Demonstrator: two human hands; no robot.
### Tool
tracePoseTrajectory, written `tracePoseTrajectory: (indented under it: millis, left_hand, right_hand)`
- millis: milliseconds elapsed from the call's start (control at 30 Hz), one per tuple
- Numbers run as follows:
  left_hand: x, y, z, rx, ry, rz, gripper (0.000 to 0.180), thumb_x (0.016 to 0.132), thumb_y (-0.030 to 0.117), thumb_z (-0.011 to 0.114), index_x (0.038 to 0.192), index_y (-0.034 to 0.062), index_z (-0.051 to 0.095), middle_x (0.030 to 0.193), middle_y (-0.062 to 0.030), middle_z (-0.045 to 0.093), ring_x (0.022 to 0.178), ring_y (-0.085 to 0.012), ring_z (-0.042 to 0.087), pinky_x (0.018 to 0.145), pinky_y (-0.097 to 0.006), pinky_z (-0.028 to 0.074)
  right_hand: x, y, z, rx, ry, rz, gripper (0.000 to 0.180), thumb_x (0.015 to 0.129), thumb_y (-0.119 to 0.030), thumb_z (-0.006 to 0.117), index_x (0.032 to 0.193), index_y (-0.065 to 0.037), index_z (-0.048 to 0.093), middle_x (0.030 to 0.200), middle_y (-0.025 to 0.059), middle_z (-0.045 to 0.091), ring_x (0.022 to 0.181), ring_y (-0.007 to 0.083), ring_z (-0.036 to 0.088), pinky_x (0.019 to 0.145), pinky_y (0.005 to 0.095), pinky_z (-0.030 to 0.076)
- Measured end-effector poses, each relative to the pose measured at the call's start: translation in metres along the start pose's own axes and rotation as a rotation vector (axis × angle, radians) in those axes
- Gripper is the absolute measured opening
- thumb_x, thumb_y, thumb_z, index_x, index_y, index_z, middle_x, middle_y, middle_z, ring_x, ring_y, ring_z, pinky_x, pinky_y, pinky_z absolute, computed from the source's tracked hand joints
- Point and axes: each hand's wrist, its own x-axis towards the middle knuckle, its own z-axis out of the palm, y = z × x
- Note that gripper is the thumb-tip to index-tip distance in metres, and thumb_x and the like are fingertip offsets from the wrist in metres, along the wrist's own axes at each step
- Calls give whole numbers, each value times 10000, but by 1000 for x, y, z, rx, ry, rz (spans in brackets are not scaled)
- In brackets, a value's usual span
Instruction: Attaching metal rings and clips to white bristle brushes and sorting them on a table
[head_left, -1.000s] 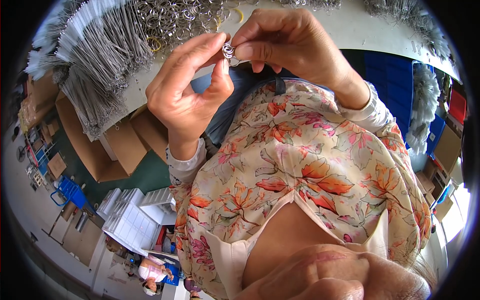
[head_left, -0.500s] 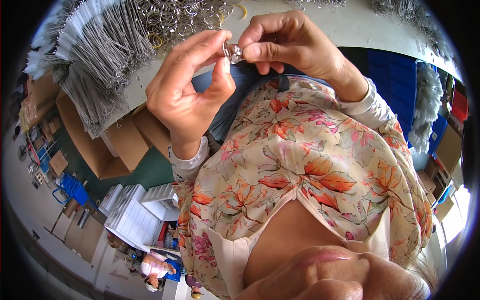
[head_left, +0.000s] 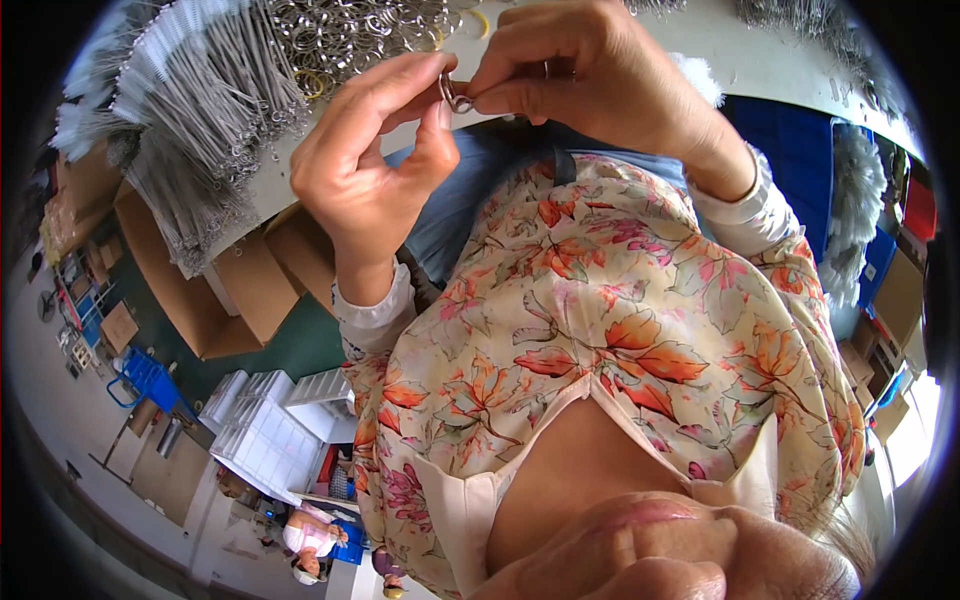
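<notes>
Both my hands are raised close together over the near edge of the table. My left hand (head_left: 375, 165) pinches a metal split ring (head_left: 445, 88) between thumb and forefinger. At that ring, the fingertips of my right hand (head_left: 590, 85) are closed on small wire loops (head_left: 462, 104). White bristles (head_left: 700, 78) show just past the right hand; the wire between them and the loops is hidden by the hand. Left of my left hand lies a thick pile of wire-handled brushes (head_left: 210, 90) with loop ends and pale bristles. A heap of loose metal rings (head_left: 350, 35) is beyond it.
The pale tabletop (head_left: 780, 65) carries more wire brushes (head_left: 800, 20) at the far right. An open cardboard box (head_left: 215, 280) stands below the table at left. Blue bins (head_left: 775, 150) with bristles stand at right. Other people (head_left: 310, 535) are in the background.
My right hand has moved up and turned, bringing white bristles into view beyond it. My left hand keeps its pinch on the ring and has shifted slightly.
</notes>
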Motion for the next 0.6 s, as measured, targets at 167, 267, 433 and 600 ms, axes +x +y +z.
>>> tracePoseTrajectory:
  millis: [167, 267, 433, 600]
  left_hand:
    - [6, -33, -8, -68, -225, -377, 337, 792, -3, 636, 1121, -6, 566, 978, -135, 630, 783, -154, 650, 680, -258, 532]
    - [36, -41, -31, 444, -217, -318, 399, 839, 154, 633, 1201, 43, 510, 992, -91, 643, 753, -136, 642, 641, -236, 505]
    - [84, -97, -87, 1136, -100, -324, 281, 837, 336, 590, 877, 64, 648, 827, -107, 670, 735, -263, 647, 651, -355, 486]
    - [93, -110, -85, 1281, -221, -406, 291, 841, 353, 547, 838, 76, 636, 837, -127, 660, 784, -331, 623, 672, -421, 473]
  right_hand:
    - [-3, 66, 39, -480, 379, -186, 62, 746, -125, 640, 808, -128, 647, 696, 30, 553, 605, 234, 589, 550, 318, 476]
    - [-4, 75, 53, -820, 358, -297, 185, 663, -61, 646, 836, -123, 653, 767, 1, 575, 703, 159, 594, 589, 294, 476]
    - [10, 90, 62, -802, 336, -496, 184, 657, -74, 662, 840, -100, 649, 787, 1, 574, 803, 175, 571, 723, 332, 456]
    - [21, 78, -7, -860, 530, -524, 172, 689, -113, 659, 860, -122, 644, 822, 10, 590, 745, 184, 569, 676, 323, 469]
